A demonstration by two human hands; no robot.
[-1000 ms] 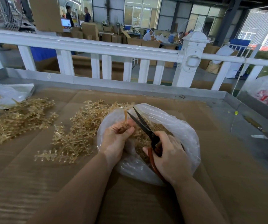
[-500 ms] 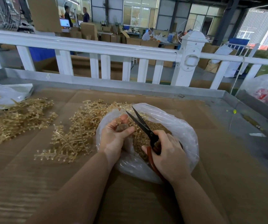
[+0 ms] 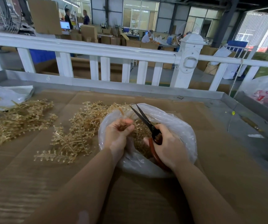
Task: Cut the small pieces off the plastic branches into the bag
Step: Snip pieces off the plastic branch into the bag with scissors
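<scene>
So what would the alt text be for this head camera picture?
Over a clear plastic bag, a person's left hand grips a golden plastic branch while the right hand holds open red-handled scissors beside it. More golden branches lie on the brown cardboard-covered table.

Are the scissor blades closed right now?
No, the scissors in the right hand show two blades spread apart above the bag.
</scene>
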